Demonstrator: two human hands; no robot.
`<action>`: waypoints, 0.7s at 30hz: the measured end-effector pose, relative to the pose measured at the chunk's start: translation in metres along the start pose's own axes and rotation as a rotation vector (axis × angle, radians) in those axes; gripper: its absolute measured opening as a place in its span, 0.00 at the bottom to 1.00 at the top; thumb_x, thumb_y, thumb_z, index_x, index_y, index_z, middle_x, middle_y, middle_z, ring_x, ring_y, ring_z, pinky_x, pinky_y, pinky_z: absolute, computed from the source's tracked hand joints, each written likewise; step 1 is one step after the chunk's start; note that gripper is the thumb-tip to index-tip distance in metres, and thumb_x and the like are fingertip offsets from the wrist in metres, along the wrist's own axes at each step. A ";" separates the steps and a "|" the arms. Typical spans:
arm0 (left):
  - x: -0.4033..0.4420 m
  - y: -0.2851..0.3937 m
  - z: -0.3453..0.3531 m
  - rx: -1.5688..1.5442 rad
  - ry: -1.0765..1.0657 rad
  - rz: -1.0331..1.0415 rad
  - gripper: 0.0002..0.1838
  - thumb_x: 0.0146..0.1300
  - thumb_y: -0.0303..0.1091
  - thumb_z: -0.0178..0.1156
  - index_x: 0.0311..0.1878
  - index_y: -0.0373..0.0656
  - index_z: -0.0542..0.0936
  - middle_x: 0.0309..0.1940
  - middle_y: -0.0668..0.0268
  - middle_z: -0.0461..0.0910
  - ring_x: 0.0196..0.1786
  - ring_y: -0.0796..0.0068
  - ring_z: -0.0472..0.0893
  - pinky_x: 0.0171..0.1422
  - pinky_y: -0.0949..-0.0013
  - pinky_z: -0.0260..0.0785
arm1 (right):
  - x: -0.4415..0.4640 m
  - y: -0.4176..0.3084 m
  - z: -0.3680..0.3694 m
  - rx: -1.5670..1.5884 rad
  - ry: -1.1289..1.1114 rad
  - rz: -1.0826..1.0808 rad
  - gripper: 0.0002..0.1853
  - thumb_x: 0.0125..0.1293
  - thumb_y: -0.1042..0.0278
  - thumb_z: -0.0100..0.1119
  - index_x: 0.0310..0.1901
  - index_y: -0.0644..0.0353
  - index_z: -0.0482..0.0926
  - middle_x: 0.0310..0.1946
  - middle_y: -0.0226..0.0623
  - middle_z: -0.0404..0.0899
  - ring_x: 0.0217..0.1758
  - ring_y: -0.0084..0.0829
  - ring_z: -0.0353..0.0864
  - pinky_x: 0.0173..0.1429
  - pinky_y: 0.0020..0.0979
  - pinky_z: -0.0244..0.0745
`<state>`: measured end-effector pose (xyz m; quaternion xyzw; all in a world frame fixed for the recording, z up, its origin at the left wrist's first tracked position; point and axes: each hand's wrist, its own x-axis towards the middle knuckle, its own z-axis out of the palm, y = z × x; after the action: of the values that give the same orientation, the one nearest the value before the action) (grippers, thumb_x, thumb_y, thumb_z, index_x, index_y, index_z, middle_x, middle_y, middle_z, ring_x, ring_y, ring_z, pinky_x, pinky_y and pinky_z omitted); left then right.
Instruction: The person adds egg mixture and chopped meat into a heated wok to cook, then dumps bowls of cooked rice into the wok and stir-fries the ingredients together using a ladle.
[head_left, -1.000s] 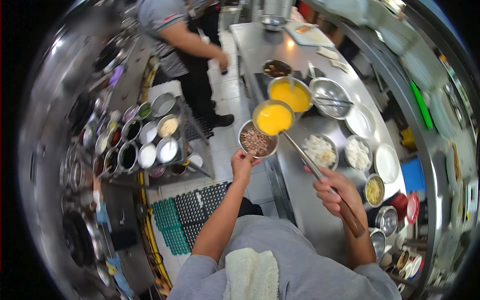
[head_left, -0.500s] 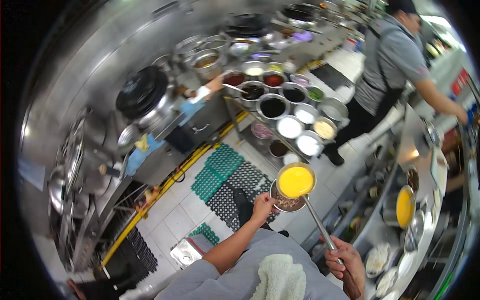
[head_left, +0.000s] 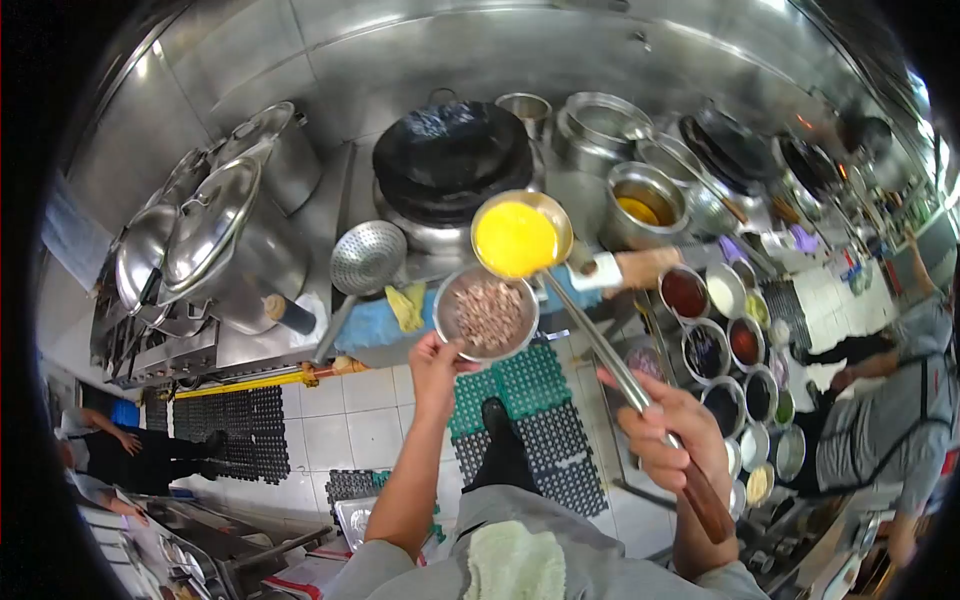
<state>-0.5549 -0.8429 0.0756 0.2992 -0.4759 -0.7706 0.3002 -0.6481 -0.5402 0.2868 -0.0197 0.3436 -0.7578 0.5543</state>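
My left hand [head_left: 437, 375] grips the near-left rim of a metal bowl [head_left: 447, 312]. Chopped brownish-pink meat [head_left: 487, 312] lies in it. My right hand [head_left: 675, 430] is wrapped round the wooden-ended handle of a ladle [head_left: 612, 358]. Yellow liquid [head_left: 516, 240], like beaten egg, fills the ladle's cup, which is level just beyond the bowl and overlaps its far rim; whether they touch I cannot tell. Behind the cup sits a black wok [head_left: 450, 155] on the stove. Left of the bowl lie a perforated skimmer [head_left: 368, 258] and a yellow cloth [head_left: 405, 306].
Lidded steel pots [head_left: 215, 225] stand at the left. A pot with amber liquid [head_left: 645, 208] is right of the wok. Several seasoning containers [head_left: 745, 345] crowd the right side. One person [head_left: 880, 420] stands at far right, another [head_left: 115, 440] at far left. Perforated mats [head_left: 525, 420] cover the floor.
My view has swung from the containers and aisle to face the stove. The bowl and the filled ladle have come round with me, now held at the stove's front edge.
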 end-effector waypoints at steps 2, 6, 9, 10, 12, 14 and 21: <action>0.062 0.028 -0.014 -0.022 0.011 0.049 0.03 0.69 0.25 0.62 0.38 0.38 0.79 0.37 0.58 0.86 0.32 0.73 0.87 0.36 0.70 0.86 | 0.074 -0.028 0.017 0.002 -0.086 -0.031 0.30 0.75 0.71 0.54 0.75 0.68 0.62 0.28 0.27 0.68 0.15 0.12 0.62 0.14 0.18 0.61; 0.169 0.069 -0.027 -0.130 0.111 0.145 0.08 0.71 0.26 0.63 0.35 0.40 0.76 0.32 0.61 0.84 0.30 0.72 0.85 0.39 0.68 0.86 | 0.229 -0.070 0.016 0.104 -0.224 0.007 0.21 0.77 0.71 0.52 0.68 0.67 0.69 0.30 0.27 0.69 0.20 0.13 0.65 0.17 0.17 0.61; 0.217 0.081 -0.048 -0.138 0.208 0.173 0.08 0.72 0.26 0.64 0.35 0.40 0.76 0.33 0.61 0.83 0.33 0.71 0.86 0.41 0.68 0.87 | 0.337 -0.084 -0.004 0.190 -0.200 0.090 0.15 0.78 0.71 0.52 0.62 0.66 0.71 0.30 0.26 0.70 0.21 0.13 0.65 0.20 0.17 0.62; 0.232 0.079 -0.061 -0.139 0.245 0.179 0.08 0.72 0.26 0.64 0.35 0.39 0.76 0.33 0.61 0.83 0.33 0.71 0.86 0.41 0.67 0.87 | 0.369 -0.087 -0.013 0.181 -0.177 0.117 0.13 0.78 0.71 0.52 0.59 0.66 0.71 0.30 0.26 0.70 0.22 0.13 0.66 0.21 0.18 0.62; 0.254 0.075 -0.082 -0.119 0.334 0.187 0.08 0.71 0.25 0.64 0.35 0.38 0.76 0.33 0.60 0.83 0.34 0.69 0.86 0.42 0.66 0.88 | 0.427 -0.092 -0.030 0.165 -0.129 0.165 0.10 0.78 0.71 0.51 0.55 0.65 0.71 0.29 0.26 0.70 0.23 0.14 0.66 0.23 0.18 0.63; 0.270 0.057 -0.116 -0.106 0.424 0.163 0.08 0.71 0.25 0.64 0.35 0.37 0.76 0.34 0.59 0.83 0.34 0.68 0.87 0.42 0.66 0.88 | 0.471 -0.099 -0.048 0.146 -0.103 0.211 0.08 0.78 0.71 0.52 0.52 0.64 0.70 0.29 0.26 0.70 0.22 0.14 0.66 0.23 0.19 0.64; 0.297 -0.005 -0.181 -0.030 0.666 0.017 0.06 0.71 0.21 0.63 0.39 0.32 0.75 0.40 0.53 0.83 0.36 0.62 0.88 0.41 0.63 0.90 | 0.506 -0.104 -0.056 -0.403 0.080 0.024 0.07 0.75 0.69 0.58 0.37 0.60 0.75 0.23 0.26 0.73 0.20 0.17 0.70 0.24 0.21 0.68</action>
<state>-0.6108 -1.1632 -0.0474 0.5261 -0.3427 -0.6348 0.4503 -0.9521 -0.9289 0.1227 -0.0959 0.5100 -0.6674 0.5342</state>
